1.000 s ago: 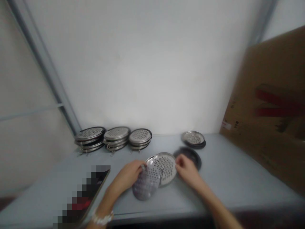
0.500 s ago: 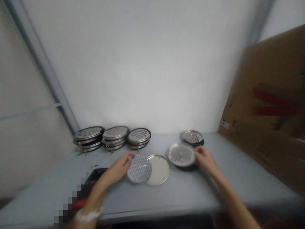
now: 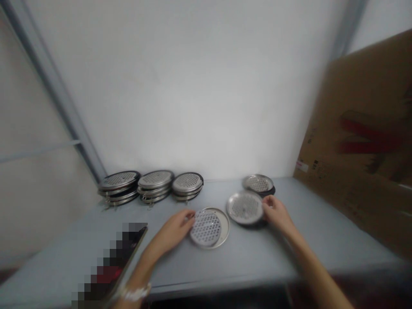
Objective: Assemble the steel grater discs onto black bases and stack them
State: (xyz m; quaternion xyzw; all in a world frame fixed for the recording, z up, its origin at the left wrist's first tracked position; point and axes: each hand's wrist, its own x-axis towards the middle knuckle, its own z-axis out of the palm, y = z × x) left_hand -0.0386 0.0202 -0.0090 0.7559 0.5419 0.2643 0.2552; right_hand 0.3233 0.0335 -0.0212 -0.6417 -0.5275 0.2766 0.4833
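My left hand [image 3: 173, 228] grips the left edge of a perforated metal disc [image 3: 205, 228], which lies over a shallow round steel pan [image 3: 225, 229] and hides most of it. To the right, my right hand [image 3: 277, 213] holds the edge of a perforated steel lid [image 3: 243, 207]. That lid rests on a dark round base [image 3: 249, 225], mostly hidden beneath it. A bead bracelet [image 3: 135, 294] circles my left wrist.
Three stacks of perforated round lids [image 3: 155, 184] stand along the back of the grey table [image 3: 257, 253]. Another lid on a dark base [image 3: 258, 183] sits at the back right. A pixelated flat dark object [image 3: 119, 262] lies front left. A cardboard sheet [image 3: 357, 128] leans at the right.
The perforated disc has moved right with my left hand, from beside the steel pan to on top of it. My right hand and its lid have stayed nearly still.
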